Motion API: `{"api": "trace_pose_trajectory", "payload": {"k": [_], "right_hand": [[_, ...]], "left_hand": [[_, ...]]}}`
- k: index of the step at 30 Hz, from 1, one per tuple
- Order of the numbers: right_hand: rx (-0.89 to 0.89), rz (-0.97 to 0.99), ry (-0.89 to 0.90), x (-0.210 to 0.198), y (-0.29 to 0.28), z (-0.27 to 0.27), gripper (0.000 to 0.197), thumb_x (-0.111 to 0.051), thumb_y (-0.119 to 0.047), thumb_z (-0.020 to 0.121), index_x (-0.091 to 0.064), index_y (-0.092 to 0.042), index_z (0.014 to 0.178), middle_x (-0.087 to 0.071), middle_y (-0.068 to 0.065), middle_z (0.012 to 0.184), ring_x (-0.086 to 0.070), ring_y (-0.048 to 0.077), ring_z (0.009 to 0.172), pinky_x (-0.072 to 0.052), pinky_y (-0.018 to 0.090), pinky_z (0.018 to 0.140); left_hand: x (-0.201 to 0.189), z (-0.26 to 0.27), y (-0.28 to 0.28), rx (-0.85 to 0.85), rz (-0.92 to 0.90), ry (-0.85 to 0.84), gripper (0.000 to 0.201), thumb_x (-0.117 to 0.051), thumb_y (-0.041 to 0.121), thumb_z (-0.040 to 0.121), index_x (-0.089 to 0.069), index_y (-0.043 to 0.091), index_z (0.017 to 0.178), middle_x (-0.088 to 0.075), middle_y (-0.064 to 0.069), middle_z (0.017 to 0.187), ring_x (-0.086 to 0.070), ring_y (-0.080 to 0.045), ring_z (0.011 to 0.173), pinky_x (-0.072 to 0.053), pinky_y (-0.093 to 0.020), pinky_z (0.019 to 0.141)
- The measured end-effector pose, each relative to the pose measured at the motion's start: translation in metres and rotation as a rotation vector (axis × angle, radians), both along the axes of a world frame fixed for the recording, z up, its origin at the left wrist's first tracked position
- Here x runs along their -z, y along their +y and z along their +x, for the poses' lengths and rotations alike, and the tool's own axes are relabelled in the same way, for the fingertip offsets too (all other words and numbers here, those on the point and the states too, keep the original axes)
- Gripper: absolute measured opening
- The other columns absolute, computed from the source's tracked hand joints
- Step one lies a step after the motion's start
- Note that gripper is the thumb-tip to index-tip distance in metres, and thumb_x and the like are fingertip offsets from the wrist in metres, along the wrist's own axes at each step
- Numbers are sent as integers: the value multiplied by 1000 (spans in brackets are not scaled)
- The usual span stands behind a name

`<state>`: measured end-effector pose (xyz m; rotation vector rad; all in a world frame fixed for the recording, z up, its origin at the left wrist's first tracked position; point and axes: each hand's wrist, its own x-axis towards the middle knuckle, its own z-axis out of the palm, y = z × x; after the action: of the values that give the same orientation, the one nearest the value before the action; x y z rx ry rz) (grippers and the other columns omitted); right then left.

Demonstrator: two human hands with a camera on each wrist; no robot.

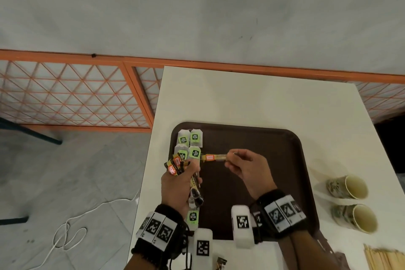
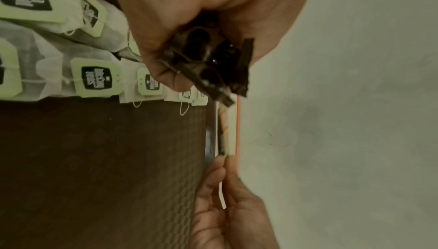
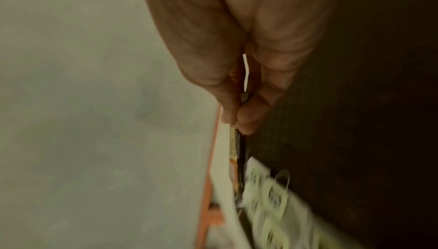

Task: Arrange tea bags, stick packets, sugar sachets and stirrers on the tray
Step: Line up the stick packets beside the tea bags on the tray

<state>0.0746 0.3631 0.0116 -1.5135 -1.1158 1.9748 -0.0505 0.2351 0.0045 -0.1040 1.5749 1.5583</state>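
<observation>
A dark brown tray (image 1: 274, 138) lies on the white table. Several tea bags (image 1: 190, 140) with green tags lie in a column along its left edge; another tea bag tag (image 1: 193, 216) shows below my left wrist. My left hand (image 1: 182, 184) grips a bundle of stick packets (image 1: 176, 165) with orange and yellow ends, whose dark ends (image 2: 213, 65) fill the left wrist view. My right hand (image 1: 243, 166) pinches one stick packet (image 1: 213, 157) by its right end, holding it level over the tray beside the tea bags. The same stick packet (image 3: 235, 152) appears edge-on in the right wrist view.
Two paper cups (image 1: 348, 186) lie on their sides on the table right of the tray. A bunch of wooden stirrers (image 1: 383, 258) lies at the bottom right. An orange lattice fence (image 1: 72, 92) and a white cable (image 1: 72, 232) are on the floor to the left.
</observation>
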Motion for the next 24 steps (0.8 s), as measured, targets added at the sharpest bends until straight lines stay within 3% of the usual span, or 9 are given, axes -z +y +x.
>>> {"api": "trace_pose_trajectory", "payload": {"k": [3,5,7,9,11,14,17,20,24], "right_hand": [[108,-49,-66,19,36,-13,9,-66,3,88,-66,4,97,-67,22,95,-66,20,73,-60,20,65],[82,-22,-180,30,50,-16,25,-72,-4,86,-64,4,108,-67,19,105,-68,19,77,-61,25,68],[-69,214,-517,37,58,-15,38,-78,-20,82,-62,-9,115,-63,10,108,-68,19,79,-61,34,76],[-209,479,-756,34,57,-14,38,-76,-24,83,-60,-21,117,-52,5,116,-63,20,87,-57,37,84],[-344,608,-825,29,52,-17,31,-70,-20,88,-58,-24,117,-43,2,120,-58,22,91,-51,36,82],[-529,700,-954,28,51,-20,28,-67,-17,90,-59,-23,116,-42,1,120,-57,27,97,-48,37,79],[-613,676,-998,32,57,-18,23,-65,-11,90,-64,-18,111,-47,4,115,-58,29,101,-49,38,81],[-712,742,-891,35,55,-32,21,-64,-10,90,-67,-18,109,-49,1,109,-59,24,98,-48,33,84],[-682,774,-793,31,53,-60,29,-65,-15,91,-61,-18,120,-48,4,118,-56,27,103,-50,39,90]], "left_hand": [[1,-10,-9,8,-17,29,10,-73,17,86,-72,9,93,-70,-7,73,-64,-18,61,-55,-36,65],[4,-15,-19,43,-42,56,13,-74,18,84,-73,7,91,-70,-8,71,-64,-18,60,-56,-39,67],[7,-19,-28,66,-49,49,17,-75,21,83,-73,6,90,-71,-10,73,-64,-19,61,-56,-40,68],[10,-21,-33,77,-38,-13,21,-75,24,82,-71,6,91,-70,-10,76,-63,-19,61,-54,-37,65],[11,-20,-35,83,-28,-79,26,-75,25,77,-70,6,94,-69,-11,78,-62,-20,63,-53,-37,66],[13,-18,-34,88,-23,-115,34,-77,29,70,-70,8,97,-70,-11,80,-62,-24,67,-53,-40,68],[13,-19,-36,102,-20,-122,27,-77,26,76,-71,10,97,-71,-11,81,-62,-24,66,-53,-37,62],[11,-20,-38,126,-19,-120,19,-74,21,83,-71,8,96,-70,-13,81,-62,-24,66,-54,-35,59],[9,-20,-40,124,-38,-105,16,-71,18,85,-70,4,93,-68,-14,80,-61,-25,66,-55,-38,65]]}}
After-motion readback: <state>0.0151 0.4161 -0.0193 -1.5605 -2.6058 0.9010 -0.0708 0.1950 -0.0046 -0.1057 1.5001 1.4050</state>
